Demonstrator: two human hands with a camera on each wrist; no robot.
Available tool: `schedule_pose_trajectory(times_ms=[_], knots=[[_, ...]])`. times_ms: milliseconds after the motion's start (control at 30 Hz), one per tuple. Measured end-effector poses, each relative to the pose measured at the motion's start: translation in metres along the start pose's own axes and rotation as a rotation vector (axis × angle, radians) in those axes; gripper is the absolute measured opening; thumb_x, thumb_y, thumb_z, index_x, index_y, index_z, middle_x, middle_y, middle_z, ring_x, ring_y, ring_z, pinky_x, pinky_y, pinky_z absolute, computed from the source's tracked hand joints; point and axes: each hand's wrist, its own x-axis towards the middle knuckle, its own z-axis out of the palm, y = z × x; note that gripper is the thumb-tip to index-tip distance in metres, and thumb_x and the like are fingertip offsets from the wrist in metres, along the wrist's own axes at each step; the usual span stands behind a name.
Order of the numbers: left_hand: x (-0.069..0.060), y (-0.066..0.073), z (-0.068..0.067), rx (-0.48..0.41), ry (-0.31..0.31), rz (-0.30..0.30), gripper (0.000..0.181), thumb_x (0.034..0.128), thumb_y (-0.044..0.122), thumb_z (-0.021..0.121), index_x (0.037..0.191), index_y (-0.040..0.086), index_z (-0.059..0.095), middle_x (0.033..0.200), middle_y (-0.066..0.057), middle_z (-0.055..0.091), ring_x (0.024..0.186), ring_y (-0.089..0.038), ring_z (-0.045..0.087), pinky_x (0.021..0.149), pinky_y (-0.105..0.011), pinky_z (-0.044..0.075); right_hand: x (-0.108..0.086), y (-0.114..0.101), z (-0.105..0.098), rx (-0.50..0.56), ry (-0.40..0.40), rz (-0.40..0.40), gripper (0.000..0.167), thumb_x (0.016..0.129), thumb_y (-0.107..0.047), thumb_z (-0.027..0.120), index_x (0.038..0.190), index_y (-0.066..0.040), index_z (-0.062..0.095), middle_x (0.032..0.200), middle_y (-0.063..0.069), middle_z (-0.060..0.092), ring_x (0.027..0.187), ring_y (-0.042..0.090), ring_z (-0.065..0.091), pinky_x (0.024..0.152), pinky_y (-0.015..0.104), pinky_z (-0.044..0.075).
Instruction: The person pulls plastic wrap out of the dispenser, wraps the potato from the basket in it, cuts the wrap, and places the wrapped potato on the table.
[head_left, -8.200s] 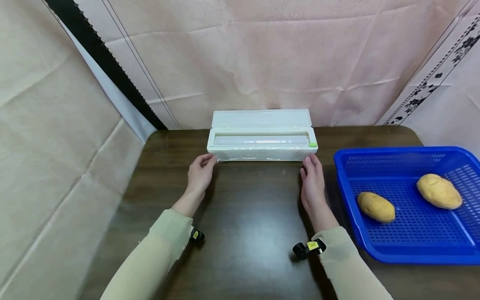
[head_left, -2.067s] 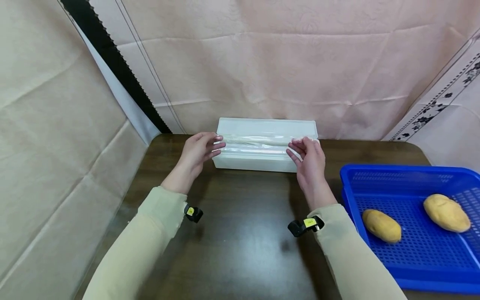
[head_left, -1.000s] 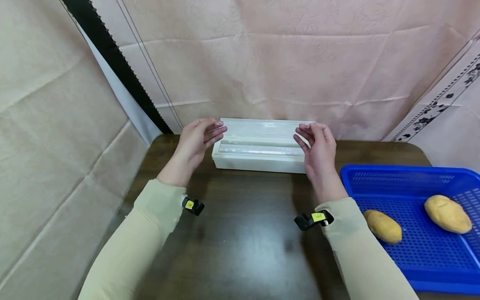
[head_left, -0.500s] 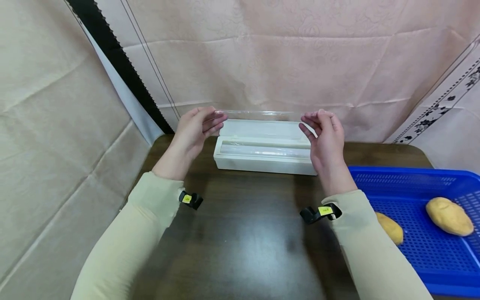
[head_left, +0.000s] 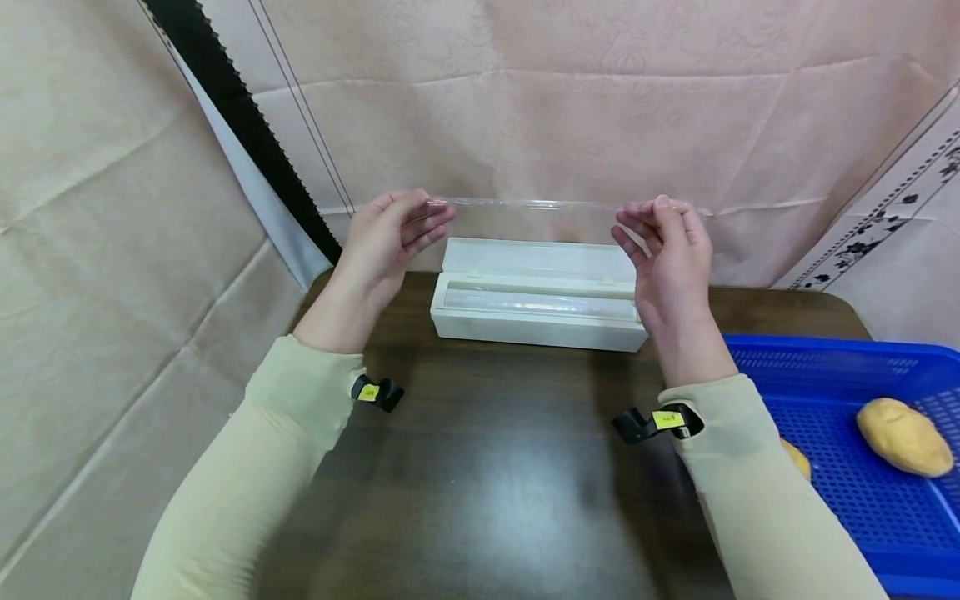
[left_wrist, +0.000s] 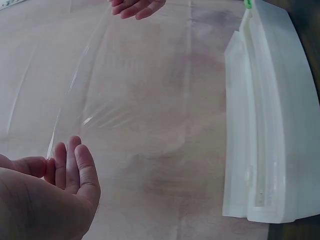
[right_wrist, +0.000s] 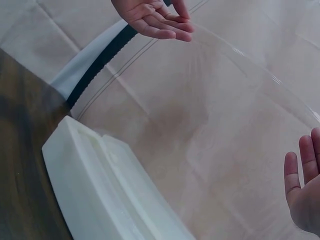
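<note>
In the head view, my left hand [head_left: 381,248] and right hand [head_left: 672,258] each pinch a top corner of clear plastic film [head_left: 534,204], stretched level between them above a white box [head_left: 538,333]. The box stands with its lid [head_left: 540,257] raised at the back, a roll of film [head_left: 540,302] lying inside. In the left wrist view, thumb and index finger of my left hand [left_wrist: 55,195] meet on the film edge while the other fingers extend. The right wrist view shows the film [right_wrist: 255,65] running from my left hand [right_wrist: 155,19] to my right hand [right_wrist: 306,185].
A blue basket [head_left: 840,358] stands at the right of the dark wooden table [head_left: 480,467]. In it lies a yellow potato-like lump [head_left: 905,437]; another [head_left: 797,459] is mostly hidden behind my right sleeve. Pale cloth [head_left: 585,125] hangs behind the table.
Both hands have risen from the box front to above its lid, drawing the film upward. My right hand has also moved rightward, and its sleeve now covers much of the nearer yellow lump.
</note>
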Motion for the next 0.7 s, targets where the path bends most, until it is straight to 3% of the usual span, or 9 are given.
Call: schedule_pose_trajectory(times_ms=[333,700], knots=[[-0.009,0.017,0.004,-0.032,-0.006,0.05,0.013,0.1089,0.011,0.062,0.112,-0.001,0.066,0.107,-0.011,0.079,0.104,-0.024,0.077,0.097,-0.031,0.06,0.0,-0.015,0.014,0.063,-0.014,-0.034,0.013,0.11,-0.011,0.059,0.101,-0.001,0.062,0.102,0.013,0.073,0.102,0.027,0.07,0.105,0.043,0.055],[-0.015,0.038,0.013,-0.051,-0.011,0.083,0.012,0.1078,0.009,0.064,0.103,0.001,0.07,0.106,-0.012,0.079,0.108,-0.026,0.076,0.106,-0.036,0.056,0.004,-0.033,0.025,0.06,-0.058,-0.064,0.013,0.11,-0.013,0.06,0.106,-0.001,0.063,0.108,0.015,0.07,0.11,0.029,0.067,0.103,0.04,0.056]])
